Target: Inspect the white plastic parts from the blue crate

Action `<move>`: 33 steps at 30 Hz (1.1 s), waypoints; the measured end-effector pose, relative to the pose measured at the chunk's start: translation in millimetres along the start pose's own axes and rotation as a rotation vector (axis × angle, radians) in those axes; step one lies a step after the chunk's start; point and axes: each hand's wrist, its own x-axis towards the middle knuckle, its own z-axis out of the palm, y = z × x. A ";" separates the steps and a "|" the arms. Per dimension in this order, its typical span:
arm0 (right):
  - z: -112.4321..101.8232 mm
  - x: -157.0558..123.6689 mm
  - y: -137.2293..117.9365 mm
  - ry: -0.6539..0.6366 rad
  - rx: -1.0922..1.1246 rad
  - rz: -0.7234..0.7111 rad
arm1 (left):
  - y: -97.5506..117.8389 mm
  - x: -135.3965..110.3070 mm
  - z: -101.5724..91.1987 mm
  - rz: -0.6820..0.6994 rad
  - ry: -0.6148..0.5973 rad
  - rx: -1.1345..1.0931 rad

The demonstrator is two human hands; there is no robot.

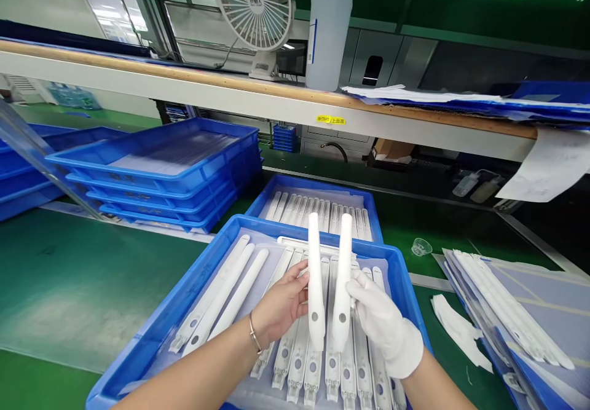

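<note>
A green desk (83,287) ran under a long shelf (230,93). The landmark was a blue tray (184,302) at the near middle of the desk, lined with a clear sheet and filled with long white plastic parts (216,296) laid side by side. Left of and beyond the tray stood a stack of blue trays (161,176). Just behind the tray lay a second tray (318,210) with another row of white parts. Right of the tray, a grey sheet (544,305) carried more white parts. On the shelf above the tray stood a white fan (255,10) and a clear bottle (328,29). A small clear cup (421,247) sat on the desk, right of and beyond the tray.

Above the tray, two white handles were held upright, side by side and nearly touching. The bare left hand (281,302), with a bracelet at the wrist, had its grip clamped on the left handle (315,281). The right hand (385,324), in a white glove, had its grip clamped on the right handle (343,281).
</note>
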 end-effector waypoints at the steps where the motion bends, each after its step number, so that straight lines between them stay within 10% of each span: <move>1: 0.7 0.2 0.0 -0.023 0.019 0.003 | 0.6 0.4 -0.4 0.006 0.000 0.002; 33: 11.2 1.5 10.3 -0.099 -0.106 -0.007 | -11.0 5.3 -5.9 0.248 -0.122 0.313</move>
